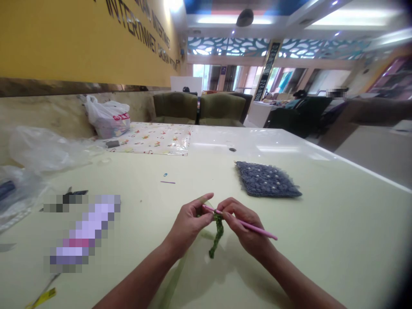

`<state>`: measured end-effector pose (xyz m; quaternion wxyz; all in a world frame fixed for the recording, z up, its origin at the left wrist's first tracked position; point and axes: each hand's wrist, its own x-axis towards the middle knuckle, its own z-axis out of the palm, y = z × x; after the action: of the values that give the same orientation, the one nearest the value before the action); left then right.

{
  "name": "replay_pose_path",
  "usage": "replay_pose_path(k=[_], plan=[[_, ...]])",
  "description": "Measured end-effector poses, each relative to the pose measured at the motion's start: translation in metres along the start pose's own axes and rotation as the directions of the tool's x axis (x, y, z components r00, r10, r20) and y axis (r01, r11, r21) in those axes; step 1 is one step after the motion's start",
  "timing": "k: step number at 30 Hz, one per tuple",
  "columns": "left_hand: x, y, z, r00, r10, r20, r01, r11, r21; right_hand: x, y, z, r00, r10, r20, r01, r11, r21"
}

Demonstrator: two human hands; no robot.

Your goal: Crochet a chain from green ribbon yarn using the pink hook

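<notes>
My right hand (243, 223) is closed around a pink crochet hook (259, 229), whose tip reaches left to the fingers of my other hand. From the hook hangs a short strip of green crochet (218, 236), dangling just above the table. My left hand (195, 221) pinches the top of this strip, its index finger raised. A pale green ribbon-like strand (175, 274) runs from beneath the left hand down toward the near table edge. Beyond the right hand lies a dark blue-grey crocheted piece (268, 179) dotted with pearl beads.
A thin purple needle-like stick (168, 182) and a small blue clip-like item (165, 174) lie ahead. At left are a blurred-out lilac item (93, 223), dark scissors-like tool (74, 195) and clear plastic bags (45, 148). A white carrier bag (109, 118) stands near the wall; armchairs (222, 109) stand beyond.
</notes>
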<state>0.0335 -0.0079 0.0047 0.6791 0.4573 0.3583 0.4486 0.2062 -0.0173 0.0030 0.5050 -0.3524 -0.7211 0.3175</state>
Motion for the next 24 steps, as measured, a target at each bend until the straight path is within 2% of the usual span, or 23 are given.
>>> replay_pose_path(k=[5, 9, 13, 17, 20, 24], plan=[[-0.001, 0.002, -0.001, 0.998, -0.014, 0.059, 0.019, 0.995, -0.095, 0.000, -0.003, 0.000, 0.999, -0.023, -0.034, 0.021, 0.997, -0.068], [-0.001, -0.003, 0.002, 0.999, -0.043, 0.023, 0.046, 0.982, -0.182, -0.001, 0.004, 0.002, 0.999, -0.043, -0.013, 0.041, 0.991, -0.124], [-0.001, -0.008, 0.005, 0.996, -0.091, 0.009, 0.090, 0.958, -0.273, -0.003, 0.012, 0.002, 0.988, -0.147, 0.042, 0.152, 0.946, -0.285], [-0.001, -0.009, 0.008, 0.978, -0.201, 0.052, 0.207, 0.923, -0.323, -0.005, 0.016, 0.001, 0.960, -0.268, 0.080, 0.274, 0.849, -0.451], [-0.001, -0.006, 0.007, 0.965, -0.248, 0.084, 0.262, 0.904, -0.337, -0.004, 0.018, -0.001, 0.954, -0.285, 0.097, 0.297, 0.836, -0.461], [-0.001, -0.003, 0.007, 0.963, -0.256, 0.077, 0.267, 0.896, -0.354, -0.002, 0.018, -0.003, 0.956, -0.259, 0.135, 0.292, 0.860, -0.419]])
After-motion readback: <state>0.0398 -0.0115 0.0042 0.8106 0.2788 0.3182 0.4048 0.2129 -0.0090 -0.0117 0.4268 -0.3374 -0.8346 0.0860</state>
